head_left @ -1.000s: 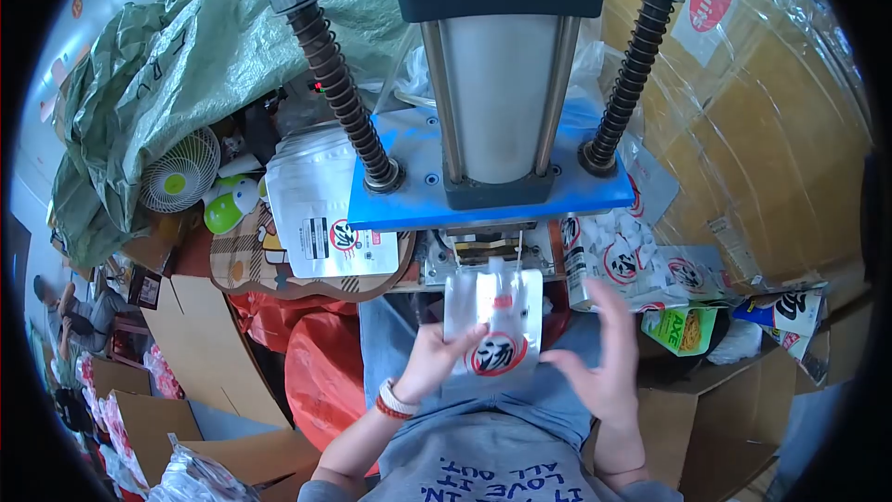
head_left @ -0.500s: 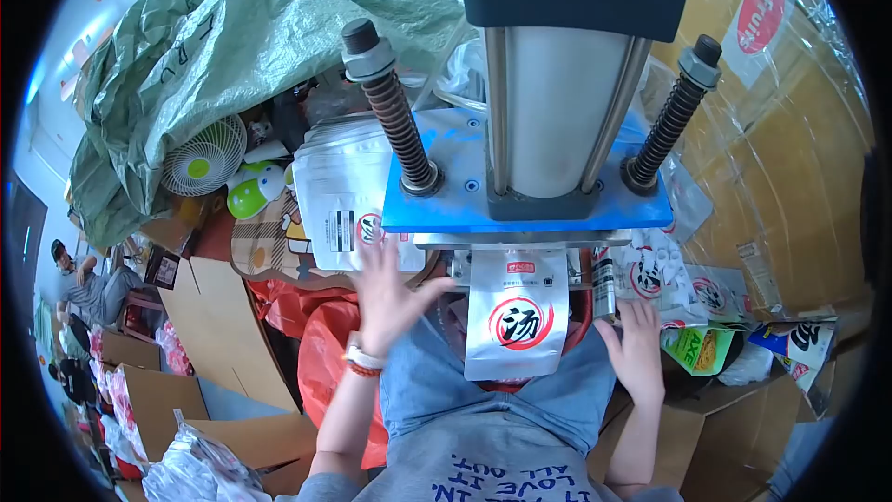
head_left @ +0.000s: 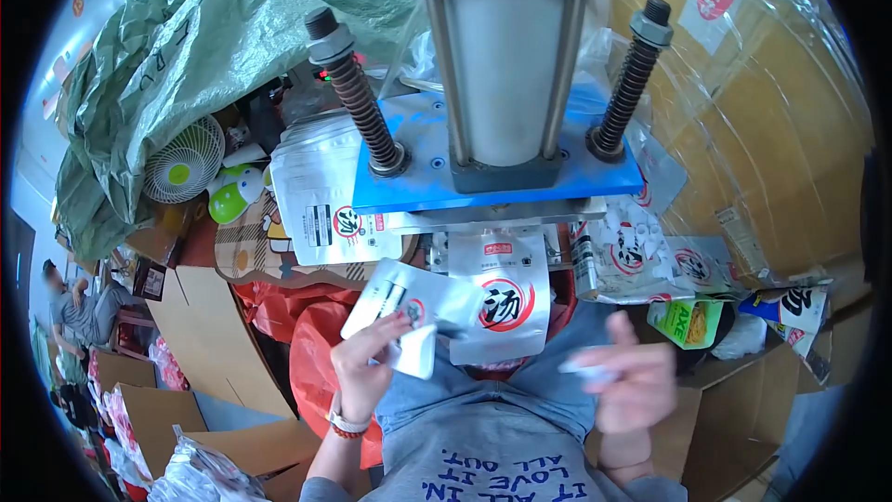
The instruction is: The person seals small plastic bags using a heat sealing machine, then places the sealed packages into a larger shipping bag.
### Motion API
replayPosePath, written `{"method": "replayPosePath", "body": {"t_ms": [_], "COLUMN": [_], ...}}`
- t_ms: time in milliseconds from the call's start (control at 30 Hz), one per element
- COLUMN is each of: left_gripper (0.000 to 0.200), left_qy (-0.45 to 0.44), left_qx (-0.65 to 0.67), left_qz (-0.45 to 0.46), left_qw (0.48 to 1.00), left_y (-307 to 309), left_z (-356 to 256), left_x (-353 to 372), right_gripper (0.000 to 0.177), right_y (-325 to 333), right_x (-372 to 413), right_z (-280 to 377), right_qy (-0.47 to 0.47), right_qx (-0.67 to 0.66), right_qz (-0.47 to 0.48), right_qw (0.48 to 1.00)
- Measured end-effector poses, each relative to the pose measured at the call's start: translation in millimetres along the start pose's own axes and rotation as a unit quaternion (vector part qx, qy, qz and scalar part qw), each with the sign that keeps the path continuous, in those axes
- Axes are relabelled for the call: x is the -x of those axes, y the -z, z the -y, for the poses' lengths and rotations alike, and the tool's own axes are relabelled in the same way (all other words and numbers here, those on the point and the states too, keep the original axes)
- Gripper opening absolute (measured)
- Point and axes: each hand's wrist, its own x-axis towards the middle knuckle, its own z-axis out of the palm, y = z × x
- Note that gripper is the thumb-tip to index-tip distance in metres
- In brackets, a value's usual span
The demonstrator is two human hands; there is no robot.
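Gripping a silver pouch (head_left: 395, 302), the left hand (head_left: 362, 367) sits beside the hanging pouch (head_left: 506, 302); right hand (head_left: 632, 386) blurred, grasp unclear.

Left hand (head_left: 364, 367) now grips a fresh pouch (head_left: 409, 309); right hand (head_left: 632, 386) has lifted, blurred

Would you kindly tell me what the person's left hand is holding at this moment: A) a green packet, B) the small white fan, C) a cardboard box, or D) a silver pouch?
D: the left hand grips a silver pouch just beside the hanging pouch under the blue press plate, while the fan and the green packet lie off to the sides, untouched.
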Motion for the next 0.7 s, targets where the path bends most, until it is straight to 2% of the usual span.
{"method": "replayPosePath", "body": {"t_ms": [100, 167, 233, 267, 333, 433, 467, 500, 567, 600, 633, 700], "left_gripper": [0.038, 0.034, 0.034, 0.031, 0.025, 0.023, 0.02, 0.02, 0.017, 0.016, 0.016, 0.016], "left_qy": [-0.113, -0.196, -0.233, -0.244, -0.207, -0.092, -0.041, -0.04, 0.16, 0.174, 0.173, 0.247], "left_qx": [-0.005, -0.027, 0.018, 0.041, 0.062, 0.156, 0.223, 0.226, 0.33, 0.349, 0.35, 0.379], "left_qz": [0.032, 0.052, 0.073, 0.089, 0.111, 0.166, 0.155, 0.158, 0.203, 0.188, 0.189, 0.182], "left_qw": [0.993, 0.979, 0.97, 0.965, 0.97, 0.969, 0.961, 0.96, 0.908, 0.901, 0.901, 0.873], "left_y": [-8.1, 0.1, 9.2, 9.1, -2.2, -40.9, -61.4, -74.1, -94.6, -96.5, -97.8, -98.1], "left_z": [-27.6, -42.9, -57.0, -58.1, -62.1, -32.6, -20.8, -6.7, 10.2, 4.6, 6.9, 14.5], "left_x": [-3.3, -7.4, -11.5, -12.1, -18.2, -16.7, -7.5, 7.5, 27.8, 25.8, 23.1, 19.8], "right_gripper": [0.024, 0.035, 0.046, 0.04, 0.034, 0.063, 0.068, 0.069, 0.068, 0.064, 0.064, 0.066], "right_y": [-40.4, -32.5, -24.1, -23.8, -26.9, -49.1, -57.1, -59.1, -61.6, -59.4, -53.6, -37.3], "right_x": [4.0, 13.0, 12.4, 10.6, 12.0, 14.6, 18.7, 25.3, 34.5, 35.5, 31.8, 19.4], "right_z": [-18.8, -10.0, 5.2, 13.9, 10.8, -11.4, -29.9, -43.0, -66.6, -68.9, -69.0, -65.3], "right_qy": [0.003, -0.016, -0.018, -0.02, -0.004, 0.011, 0.013, -0.018, -0.07, -0.128, -0.127, -0.078], "right_qx": [-0.046, -0.133, -0.187, -0.259, -0.241, 0.028, 0.036, 0.042, 0.078, 0.037, 0.037, 0.197], "right_qz": [0.12, 0.191, 0.245, 0.2, 0.118, -0.023, -0.094, -0.098, -0.109, -0.111, -0.113, 0.011], "right_qw": [0.992, 0.972, 0.951, 0.945, 0.963, 0.999, 0.995, 0.994, 0.989, 0.985, 0.985, 0.977]}}
